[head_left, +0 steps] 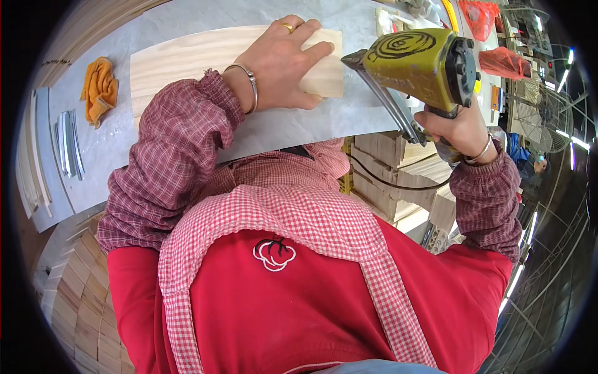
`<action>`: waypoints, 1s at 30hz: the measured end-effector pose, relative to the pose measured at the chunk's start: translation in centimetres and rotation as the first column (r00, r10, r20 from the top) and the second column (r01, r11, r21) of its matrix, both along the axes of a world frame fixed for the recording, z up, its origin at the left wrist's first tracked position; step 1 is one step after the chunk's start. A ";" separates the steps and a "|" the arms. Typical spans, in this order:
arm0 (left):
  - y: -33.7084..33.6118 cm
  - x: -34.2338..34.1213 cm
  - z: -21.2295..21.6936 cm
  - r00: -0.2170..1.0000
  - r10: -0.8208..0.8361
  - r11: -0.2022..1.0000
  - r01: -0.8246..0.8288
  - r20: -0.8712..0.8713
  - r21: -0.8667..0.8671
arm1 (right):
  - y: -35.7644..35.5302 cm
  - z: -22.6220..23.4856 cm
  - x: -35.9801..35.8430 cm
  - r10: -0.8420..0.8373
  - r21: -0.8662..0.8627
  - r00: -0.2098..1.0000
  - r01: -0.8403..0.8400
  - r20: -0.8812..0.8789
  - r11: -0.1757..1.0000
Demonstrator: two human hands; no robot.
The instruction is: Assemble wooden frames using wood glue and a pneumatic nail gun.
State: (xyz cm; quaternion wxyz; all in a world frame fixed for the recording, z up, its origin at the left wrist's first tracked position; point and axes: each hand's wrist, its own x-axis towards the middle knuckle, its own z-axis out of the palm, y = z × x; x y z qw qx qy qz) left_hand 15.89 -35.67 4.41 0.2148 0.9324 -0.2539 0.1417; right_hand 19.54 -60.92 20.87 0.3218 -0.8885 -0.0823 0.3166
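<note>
Far left: a crumpled orange cloth [99,89] lies on the pale grey tabletop [118,146] in the upper left of the frame, with a few thin pale strips [67,144] just below it.
Lower left: stacked light wooden blocks [75,299] fill the corner beneath the tabletop's edge.
Board: a flat, pale, light-grained wooden board [187,59] lies on the tabletop across the upper centre of the frame, its right end reaching under the left hand.
Left hand: the left hand [286,59], with a gold ring and a metal bangle, rests palm down on the board's right end, fingers laid flat and close together, pressing the wood.
Tool: a yellow-green pneumatic nail gun [423,62] with a dark metal magazine sits in the upper right of the frame, just right of the board's end and apart from the left hand.
Right hand: the right hand [458,128] is wrapped tight around the nail gun's grip below the body, a bangle at the wrist.
Right side: pale wooden crates [389,168] stand below the tool.
Hard to tell: the gun's nose is not clearly seen, so whether it touches the board cannot be told; the board's near edge is covered by the checked sleeve [180,149].
</note>
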 end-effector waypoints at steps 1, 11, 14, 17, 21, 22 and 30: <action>-0.1 0.1 0.0 1.000 0.001 1.000 -0.001 0.003 0.001 | -0.1 -0.1 -0.1 0.006 0.003 1.000 -0.006 0.006 1.000; 0.0 0.1 -0.5 0.999 0.009 0.999 -0.010 0.040 0.032 | -0.7 -1.2 -0.5 0.168 0.065 0.961 -0.187 0.222 0.980; 0.2 0.5 -1.9 0.990 0.022 0.989 -0.042 0.136 0.141 | -0.4 -1.0 -0.8 0.213 0.048 0.935 -0.236 0.283 0.971; 0.2 0.7 -1.6 0.993 0.017 0.991 -0.032 0.119 0.126 | -0.6 -0.5 -2.2 0.013 0.033 0.996 -0.017 0.093 0.999; 0.2 0.9 -0.7 0.995 -0.029 0.998 0.024 0.094 0.060 | -0.7 0.1 -4.8 -0.239 0.006 0.964 0.241 -0.115 0.970; 0.1 1.0 -0.4 0.994 -0.062 0.998 0.061 0.092 0.010 | -0.6 0.1 -5.4 -0.271 0.041 0.953 0.279 -0.134 0.960; 0.1 2.0 -2.2 0.890 -0.077 0.957 0.193 0.449 -0.219 | -0.1 -0.2 -7.0 -0.321 0.144 0.927 0.350 -0.195 0.926</action>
